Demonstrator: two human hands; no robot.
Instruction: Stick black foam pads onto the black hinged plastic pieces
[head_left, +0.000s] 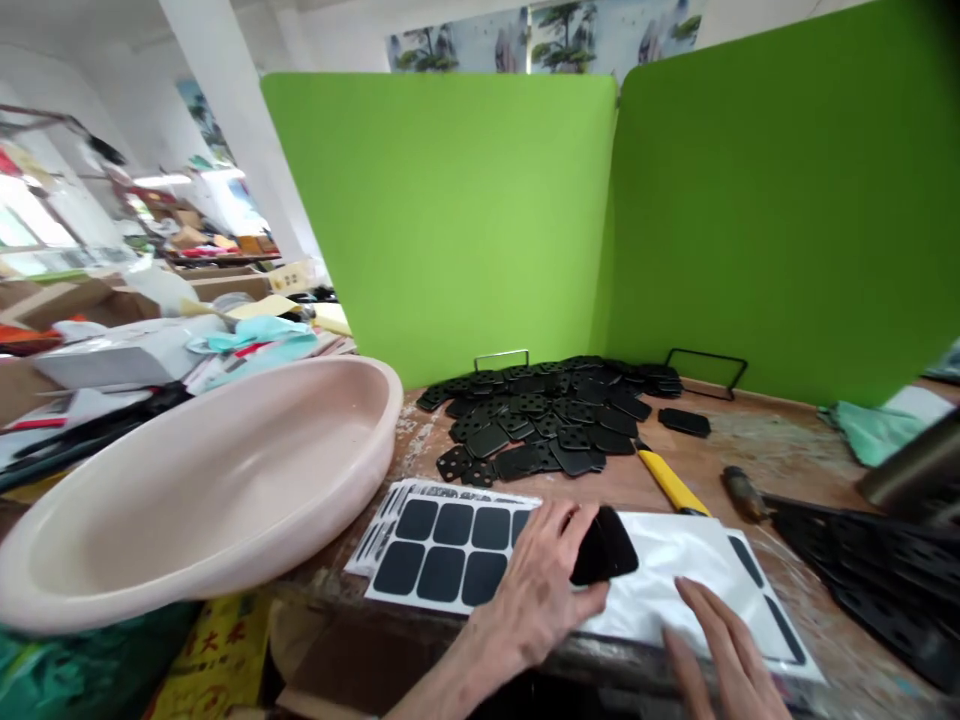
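My left hand [544, 575] is closed around a black rounded plate [606, 548], held above the sheets near the table's front edge. Under and beside it lies a white sheet with dark rounded squares [441, 572], on top of more such sheets. My right hand [716, 640] is at the lower right with fingers apart, over a glossy white backing sheet [664, 560]; nothing shows in it. Behind the sheets spreads a heap of black plates [540, 420], some with holes. One black plate [684, 422] lies apart at the heap's right.
A large pinkish basin [247, 470] stands at the left. A yellow-handled tool [673, 482] lies behind the white sheet. Black perforated parts [885, 580] and a green cloth [874, 432] are at the right. Green panels [465, 220] stand behind the table.
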